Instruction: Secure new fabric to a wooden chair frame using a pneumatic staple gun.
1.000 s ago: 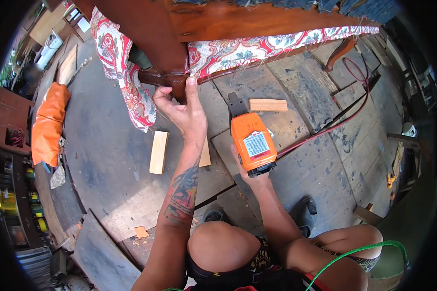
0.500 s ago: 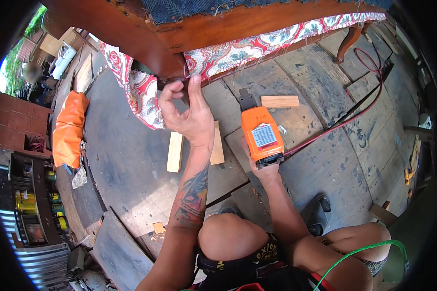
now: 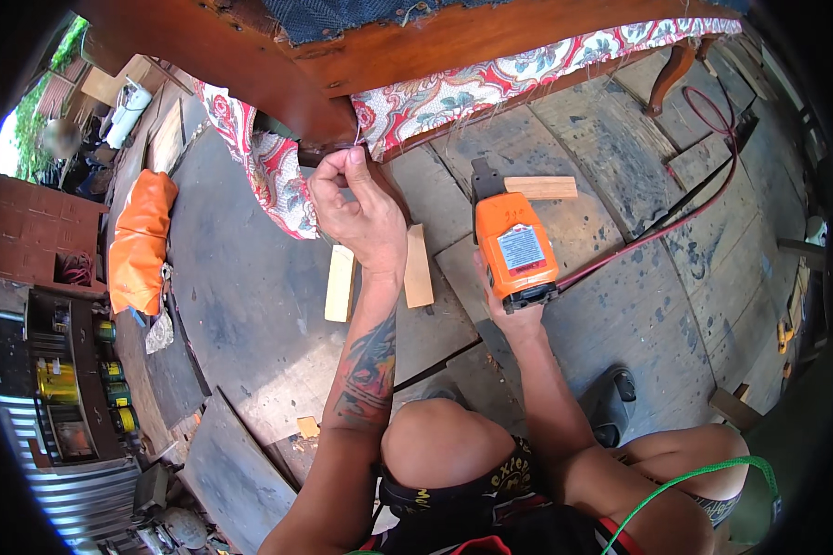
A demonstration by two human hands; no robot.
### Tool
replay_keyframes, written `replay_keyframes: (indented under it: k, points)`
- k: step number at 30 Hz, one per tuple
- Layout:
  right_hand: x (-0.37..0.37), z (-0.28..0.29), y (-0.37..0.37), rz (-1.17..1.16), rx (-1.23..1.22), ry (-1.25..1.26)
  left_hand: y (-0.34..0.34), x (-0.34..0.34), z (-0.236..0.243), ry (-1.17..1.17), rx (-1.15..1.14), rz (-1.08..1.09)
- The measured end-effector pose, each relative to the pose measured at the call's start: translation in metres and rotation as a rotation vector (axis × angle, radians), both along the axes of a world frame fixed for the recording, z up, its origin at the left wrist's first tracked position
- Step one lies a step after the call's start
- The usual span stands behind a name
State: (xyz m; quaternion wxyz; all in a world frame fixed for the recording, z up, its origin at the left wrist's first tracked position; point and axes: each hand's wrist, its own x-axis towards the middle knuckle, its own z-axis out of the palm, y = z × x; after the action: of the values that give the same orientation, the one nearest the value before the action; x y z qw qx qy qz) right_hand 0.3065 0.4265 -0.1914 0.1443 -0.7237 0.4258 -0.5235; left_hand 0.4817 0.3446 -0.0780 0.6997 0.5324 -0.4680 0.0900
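My left hand is raised beside the wooden leg of an upholstered seat. Its thumb and forefinger are pinched together on a thin pale thread at the corner of the red-and-white patterned fabric. A loose flap of the same fabric hangs left of that hand. Wrapped in my right hand is an orange air staple gun, its dark nose pointing toward the seat, apart from the fabric. Most of the right fingers are hidden by the tool.
Wood blocks lie under my left wrist, and another wood strip lies beyond the staple gun. A red air hose runs across the board floor to the right. An orange bundle and a shelf with jars stand left.
My left thumb and forefinger have closed together at the fabric corner. The staple gun in my right hand has shifted slightly right and tilted; the whole view has moved a little.
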Motion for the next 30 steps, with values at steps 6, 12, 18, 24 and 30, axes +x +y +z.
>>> replay_keyframes:
  k: [6,12,18,24,30]
  points:
    - [-0.004,-0.015,-0.002,0.154,0.089,-0.149,0.01,0.007,0.005,-0.029,-0.066,0.044]
    - [0.017,0.024,-0.006,0.079,0.035,-0.225,-0.003,0.05,0.044,-1.048,-0.234,0.333]
    - [0.018,0.041,-0.008,0.062,-0.011,-0.268,-0.028,0.071,0.069,-1.388,-0.062,0.383]
    - [0.024,0.059,-0.014,0.033,-0.076,-0.276,-0.029,0.074,0.057,-1.464,-0.049,0.321]
    - [0.029,0.053,-0.015,0.023,-0.031,-0.307,-0.022,0.085,0.027,-1.685,0.016,0.373]
